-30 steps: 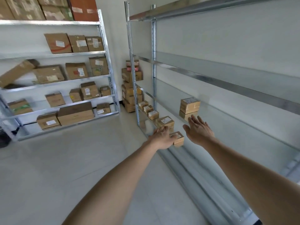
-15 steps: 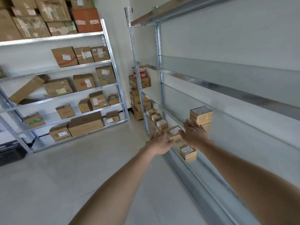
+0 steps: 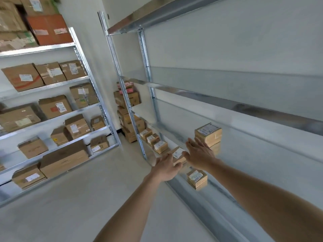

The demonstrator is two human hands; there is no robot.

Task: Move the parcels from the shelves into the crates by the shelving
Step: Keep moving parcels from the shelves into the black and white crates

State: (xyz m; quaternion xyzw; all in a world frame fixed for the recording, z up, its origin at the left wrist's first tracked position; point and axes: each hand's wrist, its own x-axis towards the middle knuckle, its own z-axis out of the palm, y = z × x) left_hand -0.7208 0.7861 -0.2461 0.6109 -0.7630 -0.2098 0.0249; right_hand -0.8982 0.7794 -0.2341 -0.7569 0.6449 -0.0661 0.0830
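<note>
In the right half, shelving (image 3: 227, 103): galvanised metal, upper levels bare, small labelled parcels along its low shelf.
Left of frame, second rack (image 3: 75, 48): stacked with cardboard boxes, pale floor (image 3: 78, 198) between.
Target parcel (image 3: 176, 153): centre frame, at the low shelf's front edge.
Left hand (image 3: 166, 169): fingers extended, thumb against the parcel's near side, nothing clasped.
Right hand (image 3: 199, 154): flat, fingers spread, beside the parcel's right side.
Edges: tall parcel (image 3: 208, 133) just behind the right fingertips; near parcel (image 3: 196, 177) below both wrists.

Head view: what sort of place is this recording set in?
Probably a parcel storeroom or small warehouse: galvanised metal shelving racks, labelled cardboard parcels lining the shelves, and more cartons stacked on the floor in the corner.
</note>
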